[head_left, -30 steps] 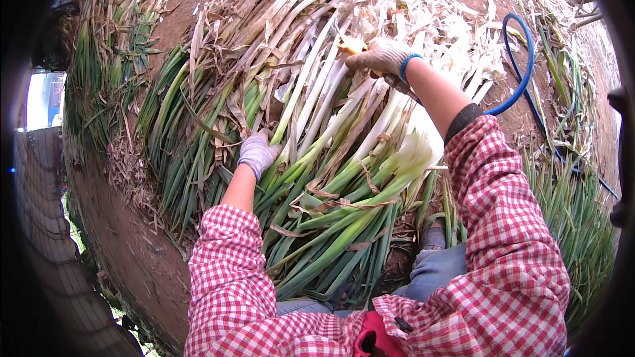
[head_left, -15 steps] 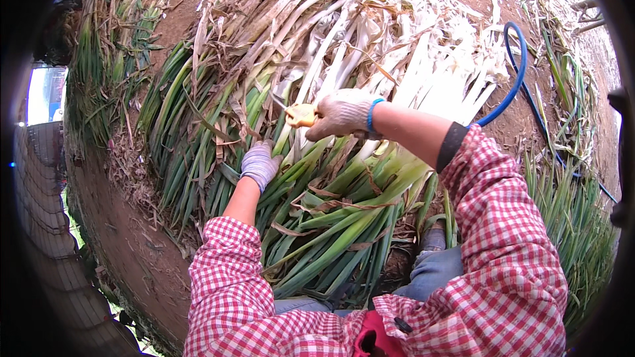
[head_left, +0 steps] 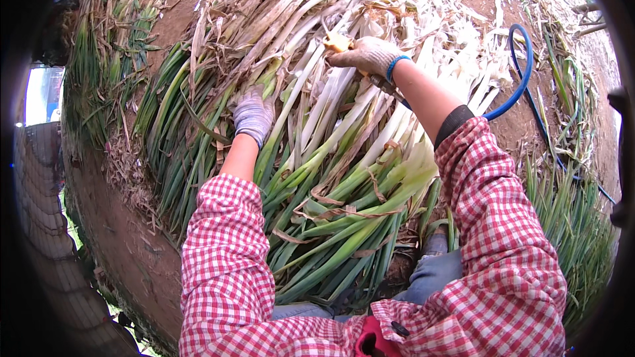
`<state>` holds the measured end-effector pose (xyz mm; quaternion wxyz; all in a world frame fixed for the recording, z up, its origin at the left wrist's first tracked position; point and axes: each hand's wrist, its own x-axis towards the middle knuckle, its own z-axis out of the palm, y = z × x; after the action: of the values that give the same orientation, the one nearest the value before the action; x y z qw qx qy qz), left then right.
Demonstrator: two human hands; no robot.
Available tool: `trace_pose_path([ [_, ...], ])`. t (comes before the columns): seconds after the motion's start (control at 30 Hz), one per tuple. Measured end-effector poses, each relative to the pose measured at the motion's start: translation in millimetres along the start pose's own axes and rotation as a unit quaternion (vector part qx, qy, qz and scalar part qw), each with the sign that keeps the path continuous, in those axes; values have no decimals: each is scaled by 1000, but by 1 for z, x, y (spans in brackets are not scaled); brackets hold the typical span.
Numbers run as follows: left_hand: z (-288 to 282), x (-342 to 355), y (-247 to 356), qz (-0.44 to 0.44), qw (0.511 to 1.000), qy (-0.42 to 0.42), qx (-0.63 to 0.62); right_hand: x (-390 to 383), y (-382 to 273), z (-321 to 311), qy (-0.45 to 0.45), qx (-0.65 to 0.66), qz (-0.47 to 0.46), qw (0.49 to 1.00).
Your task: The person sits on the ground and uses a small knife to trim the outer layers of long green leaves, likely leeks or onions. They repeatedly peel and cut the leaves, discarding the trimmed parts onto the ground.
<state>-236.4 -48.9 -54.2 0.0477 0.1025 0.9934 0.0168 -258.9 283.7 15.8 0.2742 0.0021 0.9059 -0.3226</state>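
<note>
A pile of long leeks (head_left: pixel 344 218), green at the leaf end and pale at the stalk end, lies across the ground before me, with dry brown leaves among them. My gloved left hand (head_left: pixel 253 116) reaches into the left part of the pile, its fingers curled on leek stalks and partly hidden among them. Above the pale stalks, my gloved right hand (head_left: pixel 372 55) grips a yellow air blow gun (head_left: pixel 338 42). Its thin metal nozzle points up and to the left, and a hose (head_left: pixel 524 76) in blue trails off to the right.
More green leeks lie at the far left (head_left: pixel 92 92) and right (head_left: pixel 572 231). Peeled white skins (head_left: pixel 456 33) litter the far right of the pile. Brown soil (head_left: pixel 126 205) shows along the left, beside a dark tiled strip (head_left: pixel 46 205). My knee (head_left: pixel 433 274) is close to the near leaves.
My right hand has moved up and to the right with the air blow gun. The left hand has shifted farther up into the pile, and stalks between the hands lie more exposed.
</note>
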Motion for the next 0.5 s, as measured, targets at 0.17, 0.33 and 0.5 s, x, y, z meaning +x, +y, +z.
trace_pose_path([
  [0.17, 4, 23, 14, -75, 990, -65, 98, 25, 36, -17, 74, 74, 47, 993],
  [0.33, -9, 35, 26, -140, 975, -134, 108, 2, 14, 20, -47, 34, 17, 998],
  [0.5, -24, 44, 23, -190, 953, -226, 67, -63, -38, 58, -173, -23, -112, 978],
])
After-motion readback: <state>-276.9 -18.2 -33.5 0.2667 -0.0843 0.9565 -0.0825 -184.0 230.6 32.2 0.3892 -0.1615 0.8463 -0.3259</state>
